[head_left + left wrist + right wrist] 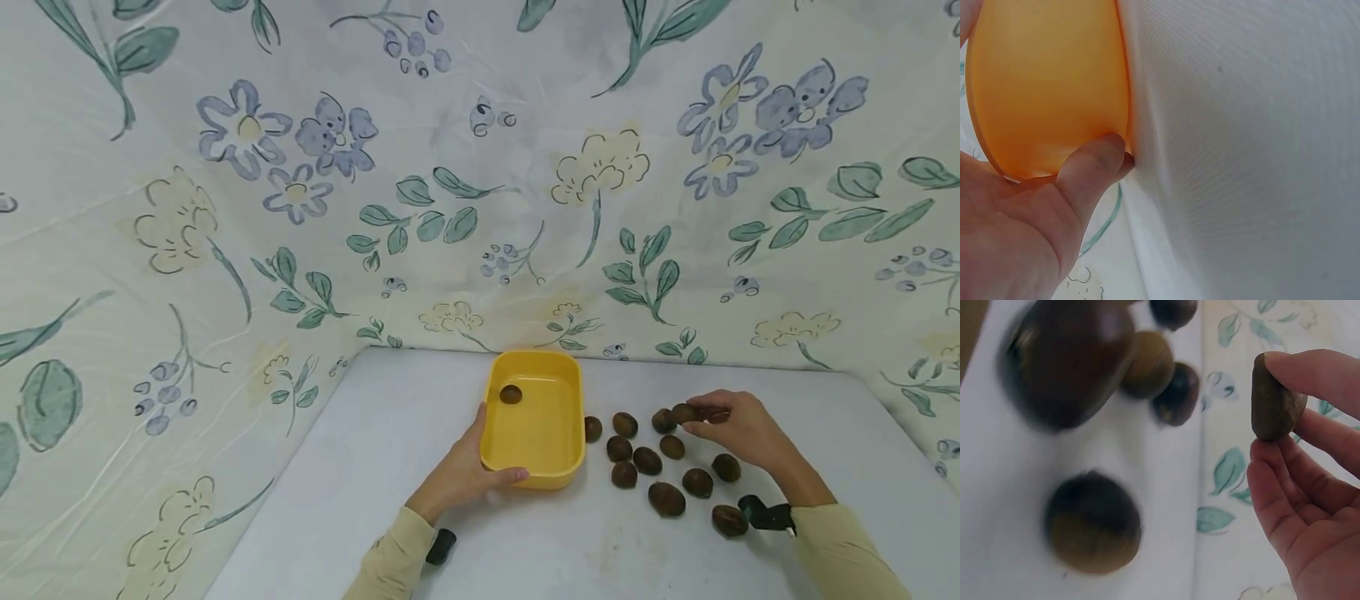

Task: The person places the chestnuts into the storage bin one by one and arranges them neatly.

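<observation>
My left hand (pixel 467 468) grips the near left corner of a yellow plastic container (pixel 534 437), thumb along its near wall. In the left wrist view the thumb (pixel 1094 165) presses the container's orange-looking side. One chestnut (pixel 511 394) lies inside, near the far left. To the right, my right hand (pixel 741 427) pinches a brown chestnut (pixel 1271 403) between thumb and fingertips, its flattish face showing in the right wrist view. Beneath and around that hand, several loose chestnuts (pixel 647 461) lie on the white table, the leftmost close beside the container's right wall.
The white table (pixel 360 467) meets a floral cloth (pixel 450 275) hanging at its back and sides. A black wrist device (pixel 765 513) sits by the right sleeve, close to a chestnut (pixel 729 521). Another black piece (pixel 441 547) shows at the left wrist.
</observation>
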Demonstrator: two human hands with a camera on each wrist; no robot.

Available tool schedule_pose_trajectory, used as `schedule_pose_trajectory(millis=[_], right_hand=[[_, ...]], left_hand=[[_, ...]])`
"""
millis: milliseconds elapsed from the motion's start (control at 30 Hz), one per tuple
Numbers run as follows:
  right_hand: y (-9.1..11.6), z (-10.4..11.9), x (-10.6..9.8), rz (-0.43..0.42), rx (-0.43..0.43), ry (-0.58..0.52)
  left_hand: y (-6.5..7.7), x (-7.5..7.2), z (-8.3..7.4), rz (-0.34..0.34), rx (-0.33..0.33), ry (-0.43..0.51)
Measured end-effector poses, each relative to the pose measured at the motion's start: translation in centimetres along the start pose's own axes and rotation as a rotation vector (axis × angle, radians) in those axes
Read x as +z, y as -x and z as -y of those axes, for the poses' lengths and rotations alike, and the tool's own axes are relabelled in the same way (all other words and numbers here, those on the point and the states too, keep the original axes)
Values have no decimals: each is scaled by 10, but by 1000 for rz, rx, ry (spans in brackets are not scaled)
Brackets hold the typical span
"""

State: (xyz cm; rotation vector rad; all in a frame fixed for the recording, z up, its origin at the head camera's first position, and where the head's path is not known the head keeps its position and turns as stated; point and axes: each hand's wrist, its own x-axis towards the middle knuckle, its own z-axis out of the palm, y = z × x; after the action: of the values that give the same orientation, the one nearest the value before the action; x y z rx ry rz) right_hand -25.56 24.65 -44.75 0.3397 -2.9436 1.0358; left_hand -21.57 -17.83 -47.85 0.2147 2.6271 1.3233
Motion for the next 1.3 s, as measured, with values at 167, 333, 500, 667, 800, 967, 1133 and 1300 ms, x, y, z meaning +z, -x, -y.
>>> schedule_pose_trajectory(millis=[167, 333, 500, 667, 800, 967, 1133, 1300], right_hand=[[-4, 17, 1, 0, -28, -18], [-9, 33, 4, 2, -39, -33], [-15, 44, 8, 0, -59, -58], [-23, 57, 12, 12, -55, -57], [-31, 70, 17, 18, -68, -67], [-42, 86, 25, 34, -85, -96], [-55, 100, 33, 57, -85, -138], [-64, 113, 40, 76, -108, -172]], left_hand=[[0, 0, 0, 1, -6, 7], [0, -1, 0, 0, -11, 8], [-1, 0, 1, 2, -11, 9], [0, 0, 0, -2, -18, 0], [1, -1, -2, -5, -18, -5], [2, -2, -2, -7, -20, 7], [2, -1, 0, -5, -18, 10], [1, 0, 0, -2, -14, 14]])
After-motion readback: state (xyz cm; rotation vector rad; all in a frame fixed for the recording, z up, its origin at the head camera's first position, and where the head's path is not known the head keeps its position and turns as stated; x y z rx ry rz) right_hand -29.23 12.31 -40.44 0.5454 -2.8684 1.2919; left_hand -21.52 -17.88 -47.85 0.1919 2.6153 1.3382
